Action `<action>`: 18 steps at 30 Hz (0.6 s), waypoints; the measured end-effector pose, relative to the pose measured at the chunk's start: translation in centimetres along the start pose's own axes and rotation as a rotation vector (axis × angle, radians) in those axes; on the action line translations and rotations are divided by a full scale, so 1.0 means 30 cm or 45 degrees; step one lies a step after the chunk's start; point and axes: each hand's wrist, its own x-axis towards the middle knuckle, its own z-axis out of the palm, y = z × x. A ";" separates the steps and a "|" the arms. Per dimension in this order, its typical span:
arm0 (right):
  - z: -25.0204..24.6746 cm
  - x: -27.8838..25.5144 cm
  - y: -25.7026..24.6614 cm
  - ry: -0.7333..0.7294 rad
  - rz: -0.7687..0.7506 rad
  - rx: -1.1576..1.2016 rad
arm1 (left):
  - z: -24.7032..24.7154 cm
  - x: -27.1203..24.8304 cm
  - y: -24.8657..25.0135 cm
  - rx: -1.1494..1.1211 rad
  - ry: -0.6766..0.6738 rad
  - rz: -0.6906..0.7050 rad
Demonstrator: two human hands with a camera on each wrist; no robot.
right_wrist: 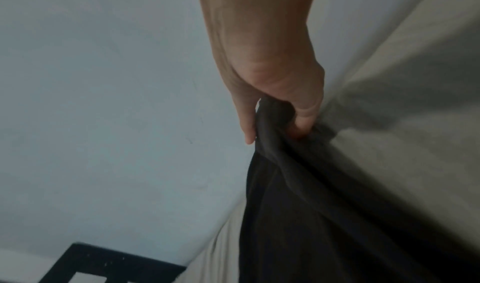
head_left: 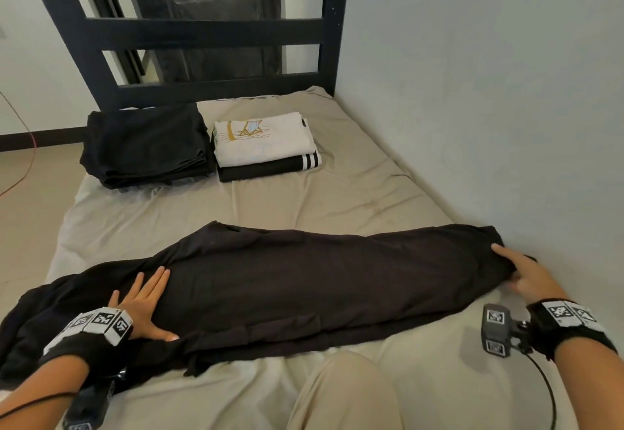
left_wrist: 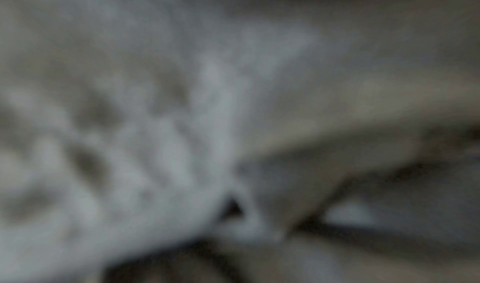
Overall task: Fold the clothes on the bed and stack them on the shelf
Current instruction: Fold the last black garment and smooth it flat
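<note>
Two hands work a soft, limp dark garment (head_left: 287,281) stretched across the bed (head_left: 337,200): the left hand (head_left: 143,308) presses flat with straight fingers, the right hand (head_left: 526,276) pinches its wall-side end, probably the best hold.

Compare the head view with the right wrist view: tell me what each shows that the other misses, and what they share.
Only the head view shows the left hand pressing flat on the dark garment, plus two folded stacks: a black pile and a white shirt on a striped piece.

Only the right wrist view shows the fingers curled round the bunched cloth.

Both show the right hand, garment, beige sheet, wall and dark bed frame.
</note>
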 end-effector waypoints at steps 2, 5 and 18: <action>0.022 -0.089 -0.023 -0.092 -0.110 -0.167 | 0.006 -0.001 0.000 0.001 0.014 0.000; 0.058 -0.105 -0.042 -0.079 -0.135 -0.108 | 0.015 0.008 -0.005 -0.008 0.026 0.010; 0.302 -0.217 -0.231 -0.121 0.106 0.744 | 0.028 0.010 -0.010 -0.053 0.075 0.042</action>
